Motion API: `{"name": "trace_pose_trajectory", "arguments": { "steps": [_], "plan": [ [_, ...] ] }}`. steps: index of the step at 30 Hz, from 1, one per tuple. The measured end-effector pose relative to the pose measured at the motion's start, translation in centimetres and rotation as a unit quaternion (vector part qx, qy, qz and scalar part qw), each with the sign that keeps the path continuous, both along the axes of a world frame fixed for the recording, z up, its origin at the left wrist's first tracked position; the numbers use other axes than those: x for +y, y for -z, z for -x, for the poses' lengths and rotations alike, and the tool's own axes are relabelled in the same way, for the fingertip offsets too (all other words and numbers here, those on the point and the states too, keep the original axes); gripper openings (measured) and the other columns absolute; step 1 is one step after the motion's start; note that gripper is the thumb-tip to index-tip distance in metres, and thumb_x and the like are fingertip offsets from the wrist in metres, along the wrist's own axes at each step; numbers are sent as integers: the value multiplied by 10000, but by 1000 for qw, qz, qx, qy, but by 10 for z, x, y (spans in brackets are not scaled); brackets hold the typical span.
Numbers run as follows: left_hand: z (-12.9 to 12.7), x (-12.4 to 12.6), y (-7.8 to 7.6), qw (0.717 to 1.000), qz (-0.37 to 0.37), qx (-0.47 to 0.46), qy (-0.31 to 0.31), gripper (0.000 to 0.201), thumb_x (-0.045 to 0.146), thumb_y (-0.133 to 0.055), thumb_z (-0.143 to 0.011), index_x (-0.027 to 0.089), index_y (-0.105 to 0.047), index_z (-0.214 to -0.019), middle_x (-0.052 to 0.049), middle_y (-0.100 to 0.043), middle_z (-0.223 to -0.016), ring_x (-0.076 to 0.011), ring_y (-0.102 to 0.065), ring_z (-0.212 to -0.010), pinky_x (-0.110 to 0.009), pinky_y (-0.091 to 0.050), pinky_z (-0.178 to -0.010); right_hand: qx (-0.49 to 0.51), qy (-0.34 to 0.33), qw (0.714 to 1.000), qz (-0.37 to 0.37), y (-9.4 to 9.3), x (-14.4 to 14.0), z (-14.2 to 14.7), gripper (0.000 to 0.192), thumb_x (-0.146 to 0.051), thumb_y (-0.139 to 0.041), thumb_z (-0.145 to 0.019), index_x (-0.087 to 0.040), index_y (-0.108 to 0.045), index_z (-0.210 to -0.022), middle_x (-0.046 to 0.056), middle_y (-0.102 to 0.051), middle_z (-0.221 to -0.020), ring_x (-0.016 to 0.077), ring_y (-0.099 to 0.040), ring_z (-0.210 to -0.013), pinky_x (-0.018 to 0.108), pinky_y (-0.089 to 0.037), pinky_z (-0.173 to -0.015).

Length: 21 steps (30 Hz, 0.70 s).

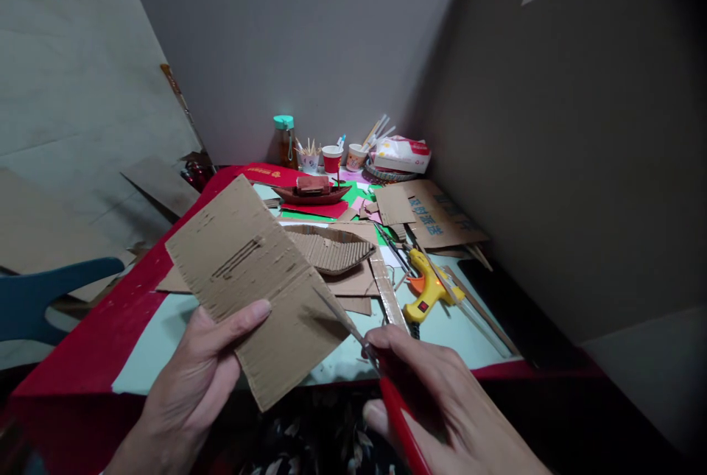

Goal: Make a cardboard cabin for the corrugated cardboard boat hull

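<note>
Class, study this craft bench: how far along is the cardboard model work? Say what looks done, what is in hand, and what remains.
Done: a finished-looking brown model boat sits at the back, and a ribbed cardboard hull lies mid-table. In hand: the left hand holds a cardboard sheet with slits already cut; the right hand holds a red-handled blade to its edge. Left: the sheet is unattached, the hull bare; the yellow glue gun lies unused.

Lying on the table (166, 342): glue gun (428, 289) right of ribbed cardboard piece (331, 248), cups (332, 158) behind, held cardboard sheet (259, 287) in front.
</note>
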<state>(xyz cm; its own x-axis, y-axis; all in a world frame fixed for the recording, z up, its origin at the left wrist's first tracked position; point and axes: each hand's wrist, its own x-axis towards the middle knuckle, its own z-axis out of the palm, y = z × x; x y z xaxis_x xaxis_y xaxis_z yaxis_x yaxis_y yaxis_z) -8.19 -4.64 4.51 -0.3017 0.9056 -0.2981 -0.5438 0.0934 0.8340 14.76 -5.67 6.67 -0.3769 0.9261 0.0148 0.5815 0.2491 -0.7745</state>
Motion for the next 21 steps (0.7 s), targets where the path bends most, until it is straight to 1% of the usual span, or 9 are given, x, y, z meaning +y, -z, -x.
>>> {"name": "trace_pose_trajectory", "arguments": {
  "steps": [2, 3, 4, 6, 8, 12, 14, 17, 21],
  "plan": [
    [0, 2, 3, 1000, 7, 2, -4, 682, 63, -875, -608, 301, -679, -1216, -12, -808, -1056, -324, -669, -1204, -376, -609, -957, 7, -19, 999, -37, 6, 0, -3, 184, -340, -643, -845, -283, -703, -1010, -1, -771, -848, 215, -733, -852, 258, -590, -717],
    [1, 2, 4, 1000, 11, 6, -4, 672, 80, -882, -611, 296, -681, -1215, -16, -809, -1057, -326, -681, -1185, -377, -614, -949, 9, -27, 998, -52, 10, 0, -4, 180, -340, -628, -864, -279, -707, -1014, 5, -773, -841, 210, -734, -827, 255, -589, -702],
    [2, 3, 6, 1000, 12, 11, -1, 666, 96, -890, -611, 291, -683, -1214, -20, -810, -1055, -325, -695, -1159, -373, -618, -939, 9, -29, 997, -68, 13, -1, -6, 196, -351, -614, -885, -272, -712, -1035, 14, -778, -849, 206, -735, -808, 254, -588, -691],
    [3, 3, 8, 1000, 13, 22, 10, 690, 116, -904, -599, 284, -675, -1228, -29, -807, -1069, -326, -718, -1112, -372, -632, -905, 3, -12, 996, -91, 19, -3, -9, 273, -395, -591, -915, -257, -713, -1117, 40, -789, -906, 205, -738, -799, 268, -593, -707],
    [3, 2, 10, 999, 15, 34, 14, 727, 120, -910, -583, 272, -663, -1250, -37, -802, -1095, -323, -725, -1097, -357, -642, -870, -9, 5, 997, -75, 21, -3, -11, 326, -446, -583, -922, -253, -717, -1148, 56, -794, -950, 213, -741, -820, 281, -600, -713],
    [-2, -1, 10, 999, 23, 45, 19, 732, 137, -902, -604, 234, -653, -1285, -64, -804, -1093, -323, -726, -1093, -334, -640, -848, -33, -2, 999, 30, 14, -1, -7, 255, -446, -635, -850, -285, -752, -1008, 30, -796, -945, 243, -740, -904, 305, -607, -746],
    [-6, -3, 10, 998, 28, 44, 23, 729, 157, -909, -599, 225, -665, -1283, -75, -810, -1069, -336, -740, -1054, -344, -644, -820, -39, 11, 997, 63, 11, 1, -6, 296, -445, -672, -804, -291, -748, -1045, 26, -794, -972, 257, -731, -955, 333, -604, -810],
    [-11, -6, 10, 999, 29, 37, 25, 728, 172, -918, -584, 227, -681, -1269, -78, -812, -1070, -350, -745, -1032, -373, -643, -823, -29, 36, 997, 68, 13, 0, -7, 418, -473, -695, -784, -290, -723, -1158, 41, -786, -1057, 268, -719, -1014, 361, -593, -881],
    [-14, -7, 11, 998, 34, 31, 36, 699, 170, -908, -603, 227, -683, -1262, -86, -814, -1059, -357, -747, -1024, -407, -637, -850, 7, 18, 1000, 24, 26, -8, -13, 428, -497, -718, -804, -288, -731, -1178, 50, -782, -1112, 267, -719, -1025, 344, -590, -893]
  ]
}}
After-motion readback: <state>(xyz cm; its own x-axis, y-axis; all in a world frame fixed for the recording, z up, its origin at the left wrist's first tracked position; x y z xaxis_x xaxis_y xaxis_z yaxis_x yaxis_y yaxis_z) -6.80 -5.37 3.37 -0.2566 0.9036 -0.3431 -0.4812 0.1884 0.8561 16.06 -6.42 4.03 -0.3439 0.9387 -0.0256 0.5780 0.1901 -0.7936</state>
